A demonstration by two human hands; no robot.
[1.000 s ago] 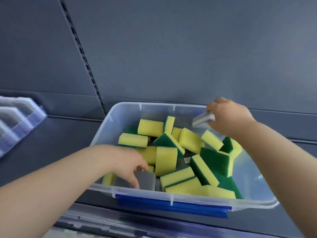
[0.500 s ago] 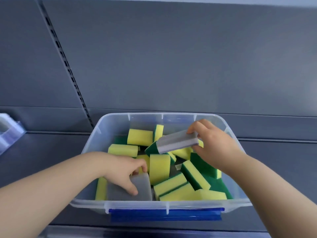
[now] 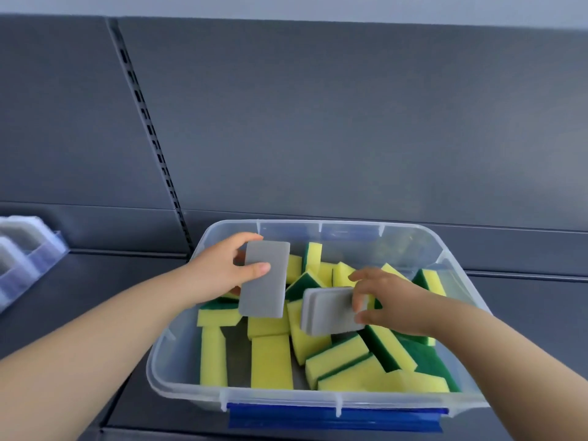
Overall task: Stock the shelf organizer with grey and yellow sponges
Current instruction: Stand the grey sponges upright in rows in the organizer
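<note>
A clear plastic bin [image 3: 178, 354] with a blue front latch sits on the dark shelf and holds several yellow and green sponges [image 3: 270, 361]. My left hand [image 3: 222, 272] grips a grey sponge [image 3: 265, 278] lifted above the bin's left side, thumb across its face. My right hand [image 3: 385, 300] pinches a second grey sponge [image 3: 327, 310] over the middle of the bin. At the far left edge stands the shelf organizer [image 3: 28, 253], clear with grey sponges in its slots, partly cut off.
A dark grey back panel rises behind the bin, with a slotted upright rail [image 3: 152, 138] running down to the bin's left rear corner. Bare dark shelf surface [image 3: 105, 281] lies between the organizer and the bin.
My left hand has lifted its grey sponge out of the bin's front-left corner. My right hand has brought its grey sponge lower and toward the middle. The view has tilted, showing the organizer again.
</note>
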